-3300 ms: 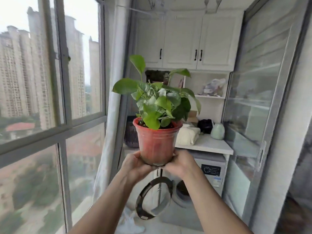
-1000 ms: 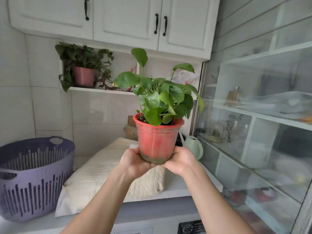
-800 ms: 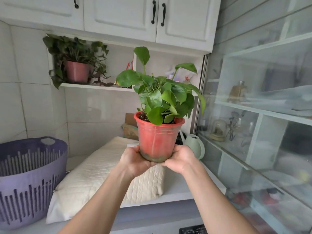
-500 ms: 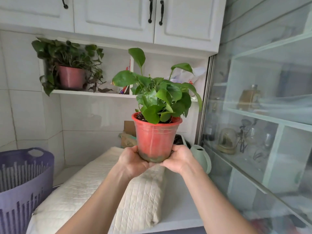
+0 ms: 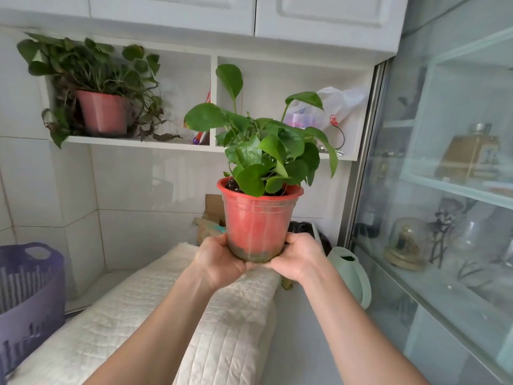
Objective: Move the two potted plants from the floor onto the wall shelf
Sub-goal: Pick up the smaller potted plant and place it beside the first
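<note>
Walls: glossy white tiles (image 5: 144, 184) are reflecting daylight behind the counter.
Cupboards: white doors (image 5: 327, 15) are hanging above the tiles.
Counter: white top (image 5: 302, 337) is running below the tiles, carrying a quilted cream pad (image 5: 155, 323).
Basket: a purple slotted basket (image 5: 27, 290) is standing left of the pad.
Glass cabinet: a framed glass door (image 5: 444, 190) is standing right of the counter, showing ornaments behind it.
Watering can: a pale green can (image 5: 352, 273) is sitting beside the glass door.
</note>
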A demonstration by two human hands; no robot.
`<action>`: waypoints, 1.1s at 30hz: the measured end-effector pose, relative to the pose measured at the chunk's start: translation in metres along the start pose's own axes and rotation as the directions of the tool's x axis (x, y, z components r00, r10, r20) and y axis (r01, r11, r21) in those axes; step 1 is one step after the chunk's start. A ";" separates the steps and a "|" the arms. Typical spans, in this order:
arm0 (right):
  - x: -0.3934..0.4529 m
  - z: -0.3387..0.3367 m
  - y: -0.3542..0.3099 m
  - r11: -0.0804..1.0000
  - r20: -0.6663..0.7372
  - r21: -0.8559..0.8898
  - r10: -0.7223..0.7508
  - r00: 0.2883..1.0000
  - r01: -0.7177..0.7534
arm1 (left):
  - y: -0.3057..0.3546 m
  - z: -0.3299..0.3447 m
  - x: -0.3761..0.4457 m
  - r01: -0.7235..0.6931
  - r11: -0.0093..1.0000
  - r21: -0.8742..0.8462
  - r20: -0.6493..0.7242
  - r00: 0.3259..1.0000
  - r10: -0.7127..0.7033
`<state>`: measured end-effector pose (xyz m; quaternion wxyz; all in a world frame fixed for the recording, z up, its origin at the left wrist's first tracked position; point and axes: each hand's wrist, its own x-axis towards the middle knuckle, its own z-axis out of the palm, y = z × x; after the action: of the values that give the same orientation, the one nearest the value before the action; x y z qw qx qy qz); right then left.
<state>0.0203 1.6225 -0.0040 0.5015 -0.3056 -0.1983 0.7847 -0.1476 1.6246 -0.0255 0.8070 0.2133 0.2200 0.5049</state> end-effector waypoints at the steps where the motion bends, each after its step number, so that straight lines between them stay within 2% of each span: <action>1: 0.006 0.000 -0.002 1.000 -0.001 -0.004 -0.004 1.000 0.004 | 0.003 -0.001 0.006 -0.006 1.000 -0.002 -0.001 1.000 0.006; 6: 0.042 0.011 -0.016 0.999 0.014 -0.017 -0.040 0.999 0.040 | 0.028 -0.010 0.044 -0.002 1.000 -0.023 0.055 0.998 0.003; 13: 0.092 0.013 -0.034 0.990 0.030 0.033 -0.138 0.990 0.137 | 0.054 -0.018 0.091 0.035 0.999 -0.035 0.305 0.952 -0.023; 20: 0.120 0.025 -0.057 0.973 0.030 0.050 -0.227 0.973 0.225 | 0.077 -0.008 0.127 -0.090 0.996 0.024 0.277 0.957 0.080; 24: 0.130 0.043 -0.076 0.950 0.024 -0.055 -0.307 0.951 0.308 | 0.091 0.009 0.136 -0.129 0.990 0.050 0.271 0.956 0.111; 27: 0.141 0.060 -0.095 0.891 0.019 -0.116 -0.439 0.898 0.438 | 0.107 0.029 0.142 -0.113 0.993 0.038 0.255 0.962 0.100; 29: 0.147 0.067 -0.103 0.803 0.160 -0.184 -0.545 0.823 0.567 | 0.118 0.043 0.146 -0.122 0.992 0.022 0.226 0.968 0.114; 31: 0.150 0.070 -0.111 0.670 0.309 -0.267 -0.621 0.720 0.692 | 0.125 0.054 0.152 -0.167 0.984 0.063 0.204 0.967 0.151; 33: 0.153 0.073 -0.117 0.540 0.366 -0.370 -0.664 0.653 0.756 | 0.131 0.064 0.155 -0.200 0.974 0.106 0.184 0.967 0.178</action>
<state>0.0008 1.8096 0.0792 0.6612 -0.2421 -0.5424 0.4583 -0.1450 1.8099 0.0789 0.7564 0.3261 0.1584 0.5444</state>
